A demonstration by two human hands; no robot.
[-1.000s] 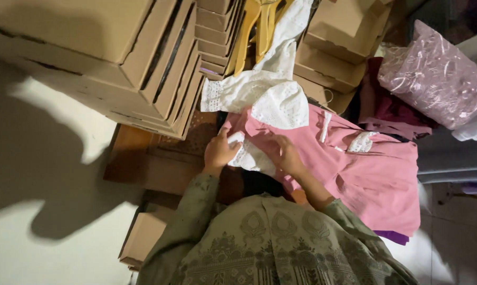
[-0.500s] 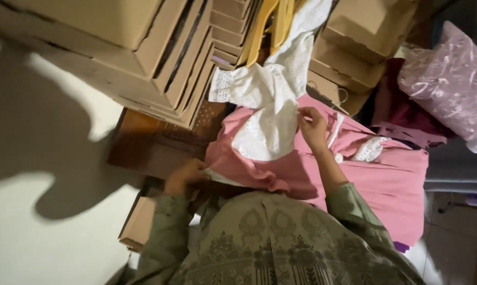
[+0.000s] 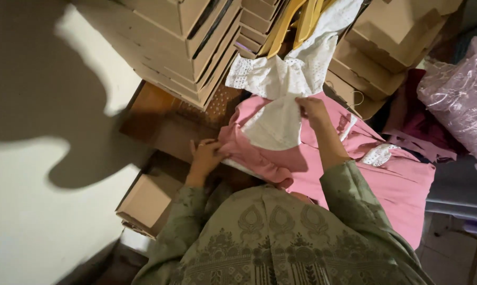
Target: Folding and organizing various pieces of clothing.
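We've got a pink dress (image 3: 365,174) spread out in front of us, with a white lace piece (image 3: 280,113) lying over its upper part. Our left hand (image 3: 206,155) is down at the near edge, fingers closed around a bunched fold of pink cloth. Our right hand (image 3: 313,107) is up top, pinching the edge where the white piece meets the pink, fingers narrow and curled on the fabric.

How far along? By our reckoning we're somewhere in the middle. 1 side of the dress is gathered and folded over toward us, but the far side, out to the right, lies flat and loose, and the white sleeve (image 3: 243,74) sticks out unfolded at the top. So the rest of the folding looks undone, far as we can tell.

Around it: stacked cardboard boxes (image 3: 196,37) on the left and more boxes (image 3: 381,47) on the right, yellow hangers (image 3: 291,24) up top, and a shiny pink bag (image 3: 454,89) off to the right. 1 small box (image 3: 146,200) sits near our left elbow.
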